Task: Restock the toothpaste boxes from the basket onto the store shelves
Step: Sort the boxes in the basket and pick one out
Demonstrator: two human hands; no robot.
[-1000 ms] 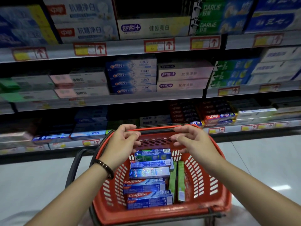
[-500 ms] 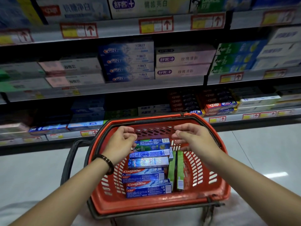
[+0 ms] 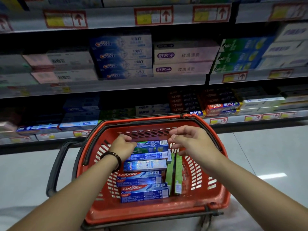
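**Hands drop from the far rim toward the top box**

Both hands have come down from the far rim and now sit lower, inside the basket, while the shelves have slid down the frame.

The store shelves (image 3: 116,87) span the upper half, stocked in rows. The task gives no slot for each box, so matching brands is a guess.

The red basket (image 3: 150,212) fills the lower centre and holds the toothpaste boxes. Most lie flat in a stack, with two Colgate boxes (image 3: 143,192) nearest the viewer. A few green ones stand on edge (image 3: 175,172) along the right.

The green box (image 3: 153,147) lies farthest back, between the hands. These cartons should be light, stiff along their length and smooth-faced. They may dent if squeezed mid-panel. Taking hold by the two short ends, or pinching across the narrow sides, looks safest.

The left hand (image 3: 124,146) is curled over the green box's left end. I cannot tell whether it grips. The right hand (image 3: 191,140) hangs loosely curled just beside the right end, holding nothing.

A beaded bracelet (image 3: 113,155) circles the left wrist.
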